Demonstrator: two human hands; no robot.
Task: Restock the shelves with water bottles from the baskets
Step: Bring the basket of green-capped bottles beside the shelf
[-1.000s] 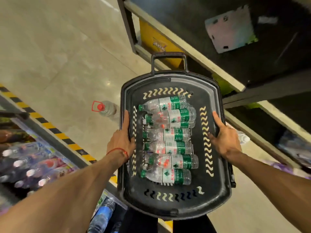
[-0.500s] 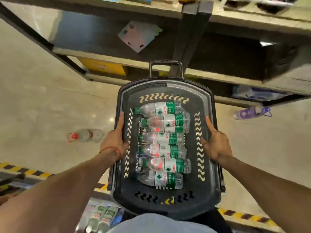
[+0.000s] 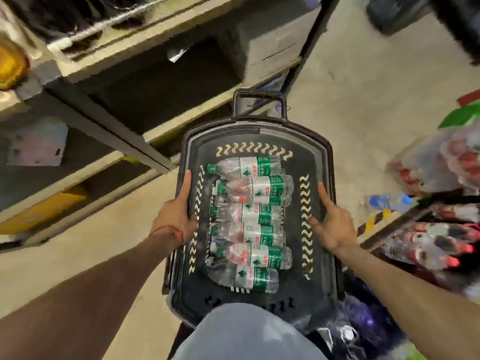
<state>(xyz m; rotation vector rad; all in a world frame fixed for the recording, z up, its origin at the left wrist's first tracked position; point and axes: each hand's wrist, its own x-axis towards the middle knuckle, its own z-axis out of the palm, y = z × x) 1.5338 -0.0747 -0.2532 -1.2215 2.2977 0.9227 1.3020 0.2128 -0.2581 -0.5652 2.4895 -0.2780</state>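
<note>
Restocking looks barely begun: six water bottles [image 3: 255,216] lie side by side in the basket [image 3: 259,131], caps toward its left wall, and none is in hand. The left hand [image 3: 176,219] grips the basket's left rim, fingers hooked over the edge; the right hand [image 3: 335,226] clasps the right rim. Shelves [image 3: 155,131] stand beyond the basket's far-left corner, blurred, with no water visible in their dark bays. A blue-capped bottle [image 3: 389,201] lies on the floor to the basket's right. By my judgement, every bottle is yet to be placed.
</note>
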